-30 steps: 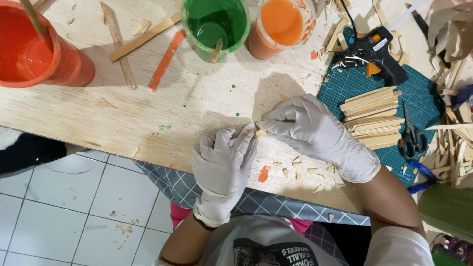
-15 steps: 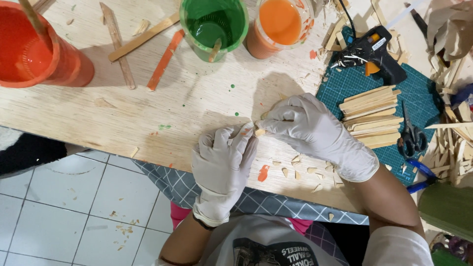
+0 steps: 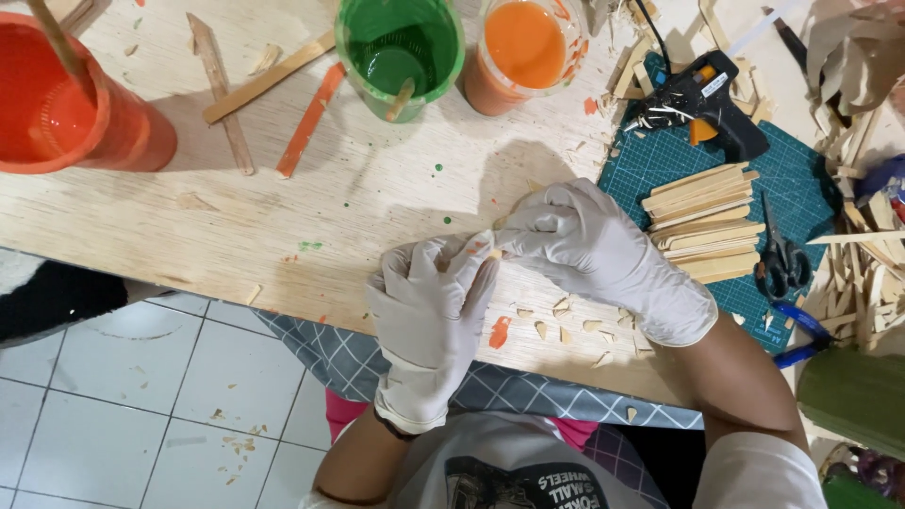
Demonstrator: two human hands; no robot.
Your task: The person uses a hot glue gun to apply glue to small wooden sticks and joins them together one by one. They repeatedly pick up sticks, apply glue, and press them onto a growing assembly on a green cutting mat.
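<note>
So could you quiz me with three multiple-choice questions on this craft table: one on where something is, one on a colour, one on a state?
1. Where does the glue gun lie?
A on the green cutting mat
B on the floor
C in a cup

2. What colour is the paint in the middle cup?
A blue
B green
C black

3. What are the left hand and right hand doing?
A resting apart
B pinching a small wood piece together
C holding scissors

Answers: 1 A, the gun sits on the mat's top edge; 2 B, green liquid shows; 3 B, gloved fingertips meet on it.
</note>
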